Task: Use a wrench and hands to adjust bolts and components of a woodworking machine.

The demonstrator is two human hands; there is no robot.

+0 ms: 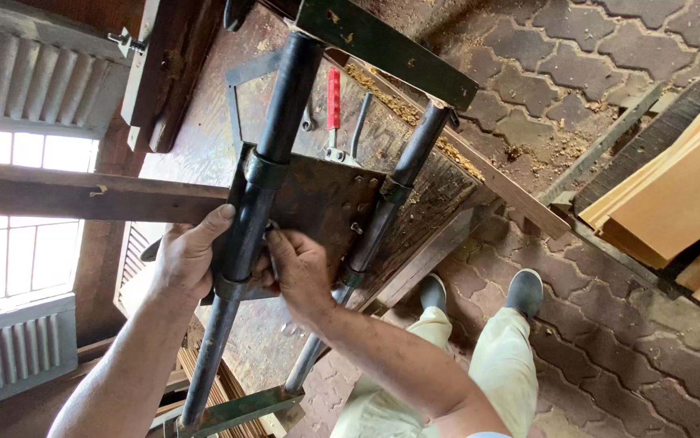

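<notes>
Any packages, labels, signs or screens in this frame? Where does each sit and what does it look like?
No packages, labels, signs or screens show.
Nearest to a marking: a dark pencil scrawl on the pale wooden boards stacked at the right edge.
Both hands, left hand and right hand, rest on bare metal: a dark sliding plate on two black rails.

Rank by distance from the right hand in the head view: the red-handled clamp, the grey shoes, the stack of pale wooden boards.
From the right hand:
1. Red-handled clamp, above it on the workbench.
2. Grey shoes, to its right on the paved floor.
3. Stack of pale wooden boards, far right edge.
</notes>
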